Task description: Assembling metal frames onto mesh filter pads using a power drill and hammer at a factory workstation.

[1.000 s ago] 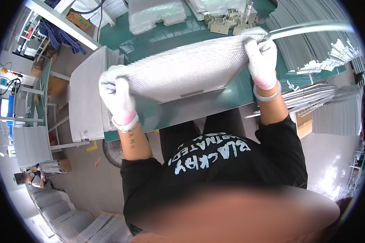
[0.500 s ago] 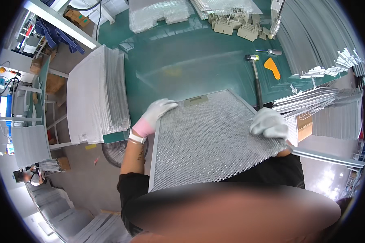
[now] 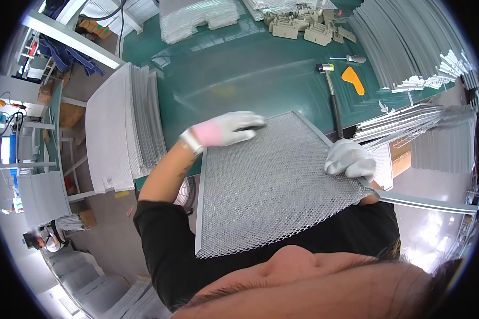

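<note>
A silver mesh filter panel (image 3: 271,186) lies tilted in front of me, its far end over the green table's near edge. Metal framing lines its left, far and right sides; bare mesh shows along the near edge. My left hand (image 3: 231,129), in a white glove with a pink cuff, rests with fingers stretched over the far edge, covering the latch there. At the right edge my gloved right hand (image 3: 350,159) has its fingers curled round the panel. From beside that hand a long metal frame strip (image 3: 431,202) sticks out to the right.
On the green table (image 3: 223,80) lie a mallet (image 3: 332,101), a screwdriver (image 3: 351,59), an orange scraper (image 3: 353,81) and beige plastic parts (image 3: 287,25). Mesh sheets (image 3: 143,122) stand stacked at the left, metal strips (image 3: 404,48) at the right. A floor fan (image 3: 186,194) stands below.
My left hand has slid right along the panel's far edge, from the corner onto the latch, and its fingers have straightened. My right hand keeps its grip.
</note>
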